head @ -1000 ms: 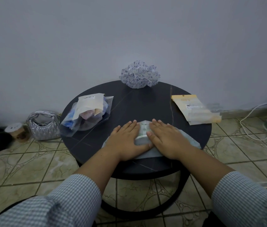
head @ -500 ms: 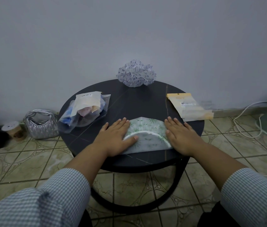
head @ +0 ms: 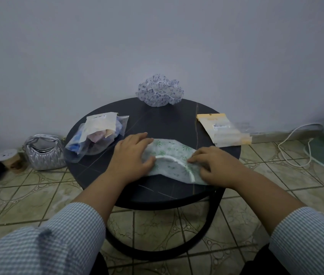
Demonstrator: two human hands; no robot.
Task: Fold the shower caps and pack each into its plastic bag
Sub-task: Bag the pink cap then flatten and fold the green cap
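Round black table (head: 163,124): hands flatten green-print shower cap (head: 172,155); bag labels (head: 216,126) unreadable

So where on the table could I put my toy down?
Bare table lies between the purple cap, the filled bags and the yellow-topped bag. The near middle is crowded by both hands and the green cap.

- A white shower cap (head: 172,155) printed with green sprigs and edged by a white band is seen.
- A second shower cap (head: 159,93), white with small blue-violet motifs, is seen.
- The surface (head: 167,124) is black with thin pale veins.
- A yellow-headed plastic bag (head: 223,130) is shown.
- The sleeves (head: 57,241) are patterned in fine blue-and-white check.
- A silver quilted handbag (head: 43,152) is seen on beige patterned floor tiles (head: 28,195).
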